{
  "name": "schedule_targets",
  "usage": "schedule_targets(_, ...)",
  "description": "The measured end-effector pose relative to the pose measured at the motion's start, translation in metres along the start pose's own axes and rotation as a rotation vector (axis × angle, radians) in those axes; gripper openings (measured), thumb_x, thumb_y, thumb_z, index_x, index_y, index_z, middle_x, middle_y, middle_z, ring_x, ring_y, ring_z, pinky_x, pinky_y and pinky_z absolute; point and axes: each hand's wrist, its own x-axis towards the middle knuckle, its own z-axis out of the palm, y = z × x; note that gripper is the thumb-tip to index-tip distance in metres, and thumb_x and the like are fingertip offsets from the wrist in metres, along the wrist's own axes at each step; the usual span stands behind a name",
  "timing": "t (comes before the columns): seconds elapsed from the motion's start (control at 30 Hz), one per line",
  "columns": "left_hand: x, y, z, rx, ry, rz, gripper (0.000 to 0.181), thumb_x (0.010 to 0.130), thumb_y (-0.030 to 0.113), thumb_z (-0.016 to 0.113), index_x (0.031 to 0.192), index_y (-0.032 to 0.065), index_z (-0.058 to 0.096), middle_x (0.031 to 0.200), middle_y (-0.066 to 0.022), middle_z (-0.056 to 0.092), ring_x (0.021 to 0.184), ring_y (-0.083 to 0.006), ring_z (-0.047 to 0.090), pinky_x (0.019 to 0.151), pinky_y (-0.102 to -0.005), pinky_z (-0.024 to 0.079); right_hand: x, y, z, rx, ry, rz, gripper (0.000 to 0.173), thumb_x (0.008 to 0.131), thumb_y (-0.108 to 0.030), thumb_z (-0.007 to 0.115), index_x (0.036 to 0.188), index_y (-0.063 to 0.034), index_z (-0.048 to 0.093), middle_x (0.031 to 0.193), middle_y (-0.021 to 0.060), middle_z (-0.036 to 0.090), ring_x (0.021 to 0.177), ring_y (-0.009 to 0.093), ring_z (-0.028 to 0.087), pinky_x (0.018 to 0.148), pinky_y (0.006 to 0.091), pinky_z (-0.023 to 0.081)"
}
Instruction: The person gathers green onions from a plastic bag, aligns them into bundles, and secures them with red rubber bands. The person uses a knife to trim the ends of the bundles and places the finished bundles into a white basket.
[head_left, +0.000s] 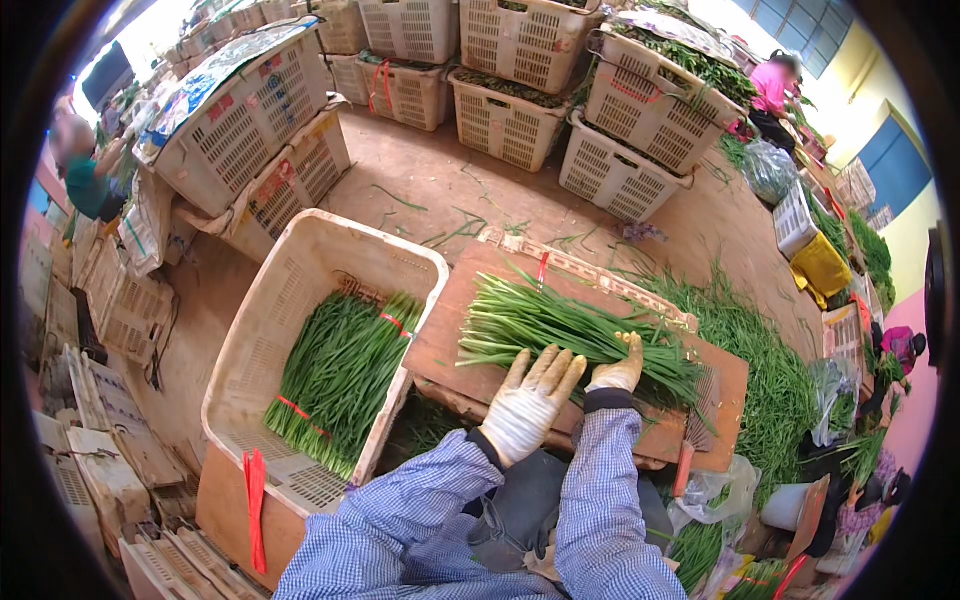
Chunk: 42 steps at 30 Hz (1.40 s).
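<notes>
A loose bunch of long green leafy stalks, apparently garlic chives, lies across a brown wooden board, pale ends to the left. My left hand, in a white glove with stained fingertips, rests its outstretched fingers against the near side of the bunch. My gloved right hand grips the bunch nearer its leafy end, thumb up. Under the leaf tips, at the board's right, lies a flat tool with a ridged grey plate and an orange handle. A narrow red tie lies at the board's far side.
Left of the board, a pale plastic crate holds stalk bundles with red ties. Red strips hang beside it. Loose leaves heap on the right. Stacked crates stand ahead. Other people are at the sides.
</notes>
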Motion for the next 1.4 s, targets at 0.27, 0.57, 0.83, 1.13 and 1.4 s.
schedule_targets(0.27,0.040,-0.034,0.029,0.307,-0.086,0.154,0.063,0.092,0.021,0.044,0.152,0.0068,0.030,0.152,-0.0134,0.039,0.143,-0.0297,0.035,0.116,-0.0557,0.024,-0.015,-0.010,0.018,-0.147,0.071,0.034,0.023,0.096,-0.041,0.057,0.095,-0.0180,0.060,0.099,-0.0046,0.063,0.114,0.012,0.045,0.111,0.0490,0.012)
schedule_targets(0.57,0.094,-0.081,0.009,0.226,-0.530,-0.002,0.112,0.066,0.031,0.085,0.155,0.0070,0.020,0.158,-0.0171,0.030,0.146,-0.0354,0.029,0.116,-0.0601,0.022,-0.003,-0.006,0.004,-0.119,0.105,0.051,0.021,0.089,-0.038,0.068,0.088,-0.0174,0.063,0.127,0.0061,0.058,0.136,0.027,0.032,0.115,0.0599,0.000)
schedule_targets(0.83,0.116,-0.096,0.015,0.057,-0.767,-0.187,0.113,0.059,0.039,0.090,0.151,0.0117,0.032,0.138,-0.0187,0.053,0.130,-0.0346,0.049,0.114,-0.0546,0.030,-0.007,-0.016,-0.009,-0.096,0.090,0.105,0.025,0.087,-0.028,0.077,0.098,-0.0087,0.067,0.127,0.0132,0.057,0.118,0.034,0.051,0.106,0.0601,0.032)
schedule_targets(1.13,0.100,-0.091,0.034,0.164,-0.602,-0.128,0.083,0.063,0.035,0.086,0.131,0.0056,0.050,0.120,-0.0158,0.061,0.115,-0.0332,0.059,0.100,-0.0498,0.043,-0.090,-0.093,-0.071,-0.826,0.006,-0.276,0.023,0.098,-0.022,0.062,0.115,-0.0061,0.062,0.089,0.0045,0.068,0.071,0.009,0.062,0.063,0.0206,0.052)
schedule_targets(1.4,0.101,-0.101,0.038,0.107,-0.589,-0.160,0.072,0.065,0.033,0.083,0.125,0.0051,0.055,0.115,-0.0189,0.062,0.112,-0.0363,0.060,0.093,-0.0483,0.048,-0.120,-0.016,0.068,-1.355,-0.692,-1.202,0.031,0.093,-0.018,0.059,0.122,-0.0093,0.064,0.111,0.0128,0.068,0.106,0.029,0.063,0.095,0.0442,0.047)
